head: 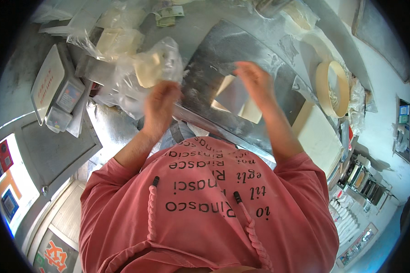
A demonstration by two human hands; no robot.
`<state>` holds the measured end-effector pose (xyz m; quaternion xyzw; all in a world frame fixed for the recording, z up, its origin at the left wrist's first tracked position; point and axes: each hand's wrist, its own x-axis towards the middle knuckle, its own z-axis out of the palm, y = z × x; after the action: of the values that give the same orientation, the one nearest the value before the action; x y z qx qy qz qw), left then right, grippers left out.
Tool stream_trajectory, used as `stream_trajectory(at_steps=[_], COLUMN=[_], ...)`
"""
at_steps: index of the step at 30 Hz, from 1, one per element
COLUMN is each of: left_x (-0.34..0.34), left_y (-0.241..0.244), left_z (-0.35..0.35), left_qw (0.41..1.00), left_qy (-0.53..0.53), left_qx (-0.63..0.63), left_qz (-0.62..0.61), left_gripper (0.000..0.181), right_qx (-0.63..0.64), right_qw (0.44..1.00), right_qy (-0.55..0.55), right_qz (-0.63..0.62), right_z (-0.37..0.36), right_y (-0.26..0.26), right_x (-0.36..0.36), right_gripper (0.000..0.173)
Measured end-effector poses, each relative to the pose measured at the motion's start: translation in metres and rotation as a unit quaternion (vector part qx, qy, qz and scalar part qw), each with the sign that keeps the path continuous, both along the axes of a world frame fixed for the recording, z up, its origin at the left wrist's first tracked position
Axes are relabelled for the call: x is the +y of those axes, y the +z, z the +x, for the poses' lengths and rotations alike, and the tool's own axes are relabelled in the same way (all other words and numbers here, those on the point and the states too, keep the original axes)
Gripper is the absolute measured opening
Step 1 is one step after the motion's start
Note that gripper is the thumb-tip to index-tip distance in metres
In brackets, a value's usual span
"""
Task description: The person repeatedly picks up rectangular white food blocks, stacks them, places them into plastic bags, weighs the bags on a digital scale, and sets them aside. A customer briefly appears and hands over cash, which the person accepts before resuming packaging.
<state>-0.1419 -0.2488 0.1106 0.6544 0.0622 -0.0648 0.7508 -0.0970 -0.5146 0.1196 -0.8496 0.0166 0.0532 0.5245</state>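
My left hand point(162, 99) is blurred, beside a clear plastic bag point(124, 92) at the left edge of the dark work board. Near its fingers, pale yellow flat dough sheets point(148, 70) lie on the plastic; whether it touches them is unclear. My right hand point(256, 76) is over the board point(222, 44), fingers bent, with nothing plainly in them. Below and left of it lies a grey rectangular sheet or blade point(234, 94) across pale dough pieces point(253, 112). Flour dusts the board.
At left stands a scale point(68, 95). More bagged dough sheets point(116, 42) lie behind the plastic, and banknotes point(169, 15) at the back. On the right are a round wooden-rimmed sieve point(331, 89) and a pale board point(317, 133). A metal cylinder point(270, 6) is at the top.
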Motion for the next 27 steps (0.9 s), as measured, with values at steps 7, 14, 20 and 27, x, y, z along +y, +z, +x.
stream_trajectory(at_steps=[7,14,20,27], left_x=[-0.185,-0.276,-0.303,-0.291], left_y=[-0.051,-0.069,-0.008,-0.016], left_z=[-0.070,-0.046,-0.047,-0.016], left_qw=[0.838,0.900,0.874,0.923], left_qy=[-0.052,-0.056,-0.085,-0.081], left_qx=[0.477,0.284,0.266,0.315], left_qz=[-0.259,0.325,0.397,0.207], left_gripper=[0.029,0.058,0.060,0.063], right_qx=[0.066,0.244,0.147,0.210], right_qw=[0.955,0.964,0.978,0.971], right_qy=[0.122,-0.065,-0.116,-0.107], right_qz=[-0.262,-0.084,-0.093,0.040], right_z=[-0.044,-0.080,-0.089,-0.094], right_y=[-0.077,-0.061,-0.135,-0.114], right_x=[-0.106,-0.153,-0.164,-0.168], right_gripper=[0.046,0.053,0.052,0.050])
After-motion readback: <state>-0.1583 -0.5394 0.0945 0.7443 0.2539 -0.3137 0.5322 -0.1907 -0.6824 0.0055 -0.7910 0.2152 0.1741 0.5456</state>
